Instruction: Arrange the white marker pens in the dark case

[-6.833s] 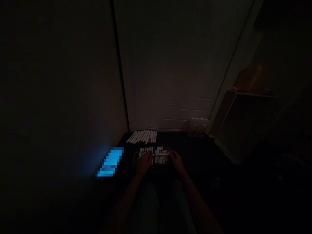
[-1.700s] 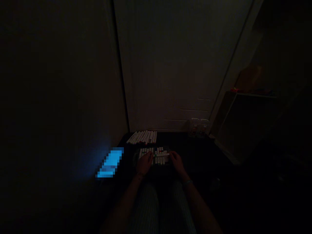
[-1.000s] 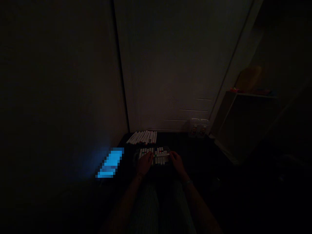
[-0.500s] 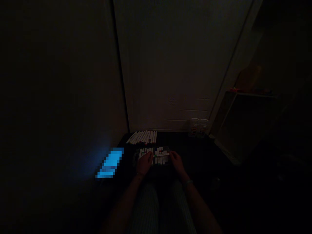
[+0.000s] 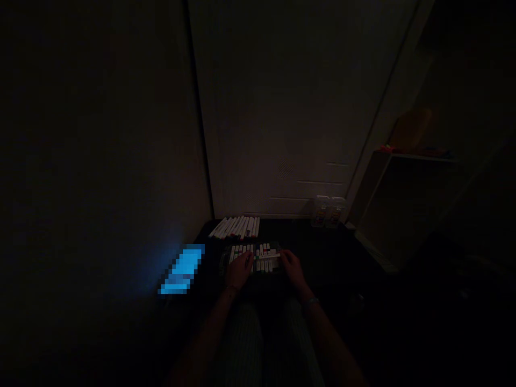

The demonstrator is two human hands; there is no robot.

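The room is very dark. My left hand [image 5: 238, 270] rests on the left part of a flat case of markers [image 5: 242, 250] on the dark floor, and its fingers are too dim to read. My right hand [image 5: 293, 267] is at the case's right end. Its fingertips are closed at the end of a white marker [image 5: 269, 256] that lies crosswise over the others, between my two hands. A row of white markers [image 5: 236, 226] lies on the floor just beyond the case.
A glowing blue screen [image 5: 183, 269] lies on the floor to the left. Two small bottles [image 5: 327, 210] stand by the pale door [image 5: 282, 107]. A white shelf unit [image 5: 399, 204] stands at the right. My legs stretch out below the hands.
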